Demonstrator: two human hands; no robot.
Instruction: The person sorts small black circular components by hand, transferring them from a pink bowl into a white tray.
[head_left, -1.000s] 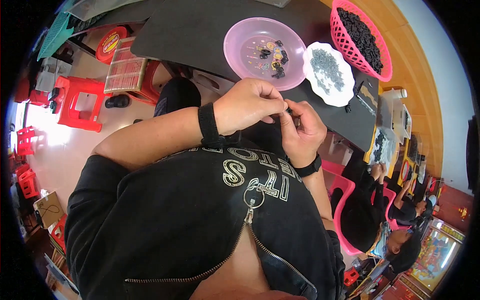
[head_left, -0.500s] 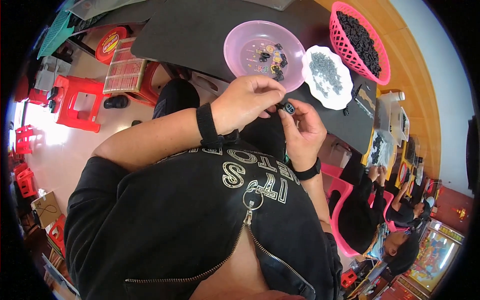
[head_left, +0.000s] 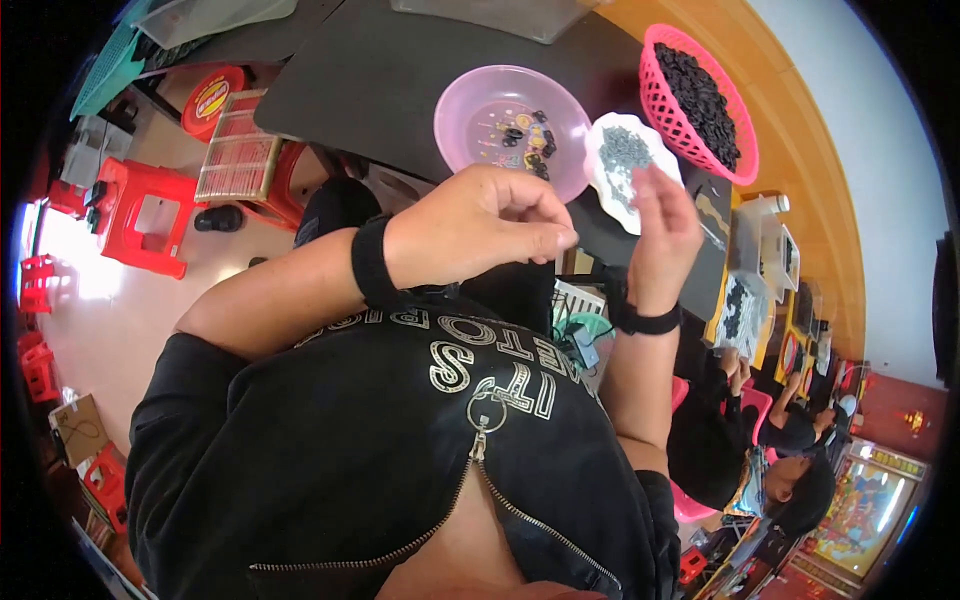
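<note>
My left hand (head_left: 485,222) is raised in front of my chest, just short of the pink-purple bowl (head_left: 452,150). Its fingers are curled against the thumb, and whatever they hold is hidden. Off to the right, my right hand (head_left: 662,240) hangs at the near edge of the white scalloped plate (head_left: 606,190), its fingertips smeared by motion over it. Small grey pieces (head_left: 625,150) are heaped on that plate. Several small black parts (head_left: 540,140) lie in the bowl.
A pink basket (head_left: 660,95) full of black ring-like parts stands beyond the plate. The dark table (head_left: 350,90) reaches left; red stools (head_left: 150,215) stand on the floor. At right, co-workers (head_left: 705,430) sit along a bench with clear bins (head_left: 750,250).
My right hand has come away from the left and swung right and up to the white plate. The small black part with a grey face between my fingers no longer shows.
</note>
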